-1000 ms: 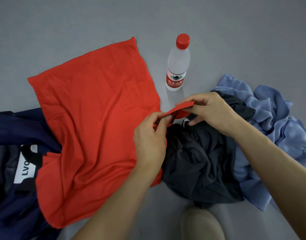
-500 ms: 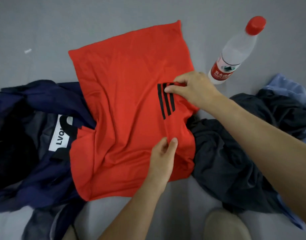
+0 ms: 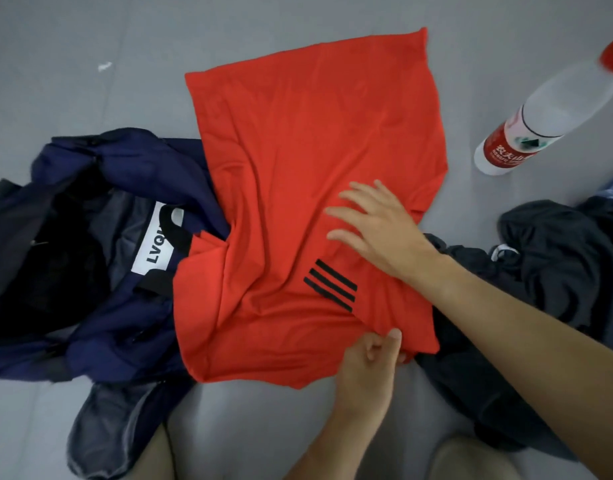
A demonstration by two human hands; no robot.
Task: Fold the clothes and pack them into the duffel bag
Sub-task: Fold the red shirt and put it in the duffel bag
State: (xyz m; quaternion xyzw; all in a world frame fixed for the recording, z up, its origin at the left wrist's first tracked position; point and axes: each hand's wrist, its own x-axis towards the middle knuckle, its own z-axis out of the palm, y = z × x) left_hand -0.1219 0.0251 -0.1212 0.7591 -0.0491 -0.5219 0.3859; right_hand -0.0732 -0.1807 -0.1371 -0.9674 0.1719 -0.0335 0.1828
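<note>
The red shirt lies flat on the floor straight ahead of the person, its long axis running away from them and leaning a little to the right at the far end. A flap bearing three black stripes is turned in over the near right part.

The right hand rests palm down on the cloth just beyond the stripes, fingers straight and spread, gripping nothing. The left hand is at the shirt's near right corner, thumb and fingers pinching the edge there. Both hands sit on the right side, so the next fold probably turns on the left half, which the left hand would reach more easily.

The shirt's left edge overlaps the open navy duffel bag. A dark grey garment is heaped to the right, and a water bottle stands beyond it.
</note>
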